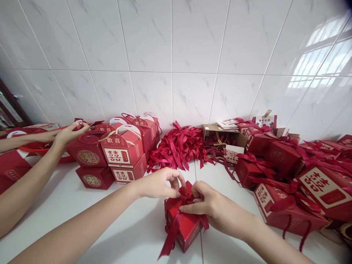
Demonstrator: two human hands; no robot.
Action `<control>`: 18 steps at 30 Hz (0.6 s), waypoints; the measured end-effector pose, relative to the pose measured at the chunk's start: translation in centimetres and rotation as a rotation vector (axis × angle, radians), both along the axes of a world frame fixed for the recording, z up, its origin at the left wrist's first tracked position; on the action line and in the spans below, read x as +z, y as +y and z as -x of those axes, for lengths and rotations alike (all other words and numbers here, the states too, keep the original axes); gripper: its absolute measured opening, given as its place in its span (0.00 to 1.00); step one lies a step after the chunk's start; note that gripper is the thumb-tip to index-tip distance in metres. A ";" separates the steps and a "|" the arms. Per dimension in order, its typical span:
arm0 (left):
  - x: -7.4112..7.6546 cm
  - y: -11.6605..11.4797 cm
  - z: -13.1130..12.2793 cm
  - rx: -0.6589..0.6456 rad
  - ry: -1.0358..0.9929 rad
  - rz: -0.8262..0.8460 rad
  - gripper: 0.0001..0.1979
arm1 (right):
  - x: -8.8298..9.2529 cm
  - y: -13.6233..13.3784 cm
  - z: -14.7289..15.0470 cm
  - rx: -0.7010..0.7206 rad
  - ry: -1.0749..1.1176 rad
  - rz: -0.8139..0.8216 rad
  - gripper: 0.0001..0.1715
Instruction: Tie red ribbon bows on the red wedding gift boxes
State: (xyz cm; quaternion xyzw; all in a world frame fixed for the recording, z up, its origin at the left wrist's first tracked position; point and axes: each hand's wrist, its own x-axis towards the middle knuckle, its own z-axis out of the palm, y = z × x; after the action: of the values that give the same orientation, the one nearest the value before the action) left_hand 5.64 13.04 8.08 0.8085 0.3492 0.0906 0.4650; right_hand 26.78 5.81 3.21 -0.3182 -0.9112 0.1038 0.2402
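A small red box point(189, 229) stands on the white tiled surface at the front middle, with a dark red ribbon point(172, 234) tied round it and a loose tail hanging over its near left side. My left hand point(162, 183) pinches the ribbon at the top of the box from the left. From the right, my right hand point(209, 201) has its fingers closed on the same ribbon, beside the knot. The fingertips of both hands are close together above the lid.
Stacked red gift boxes point(118, 146) stand at the left. A heap of ribbons point(181, 146) lies by the wall, beside an open carton point(240, 139) with cards. Ribboned boxes point(291, 209) crowd the right. Another person's hands point(68, 134) hold a small item at far left.
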 end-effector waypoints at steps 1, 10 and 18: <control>0.0 0.2 0.0 0.008 -0.014 0.022 0.11 | -0.1 0.1 0.0 0.007 -0.002 -0.007 0.21; 0.1 0.2 0.0 -0.034 -0.032 0.029 0.04 | -0.6 0.6 -0.4 0.032 0.053 0.040 0.18; 0.3 0.1 -0.1 -0.100 0.095 -0.114 0.05 | -0.5 0.7 -0.4 0.047 0.081 0.092 0.20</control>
State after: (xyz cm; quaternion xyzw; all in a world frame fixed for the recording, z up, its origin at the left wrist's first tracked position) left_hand 5.79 13.13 8.41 0.8534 0.3243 0.0484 0.4052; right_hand 27.21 6.51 2.76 -0.3032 -0.9021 0.1640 0.2594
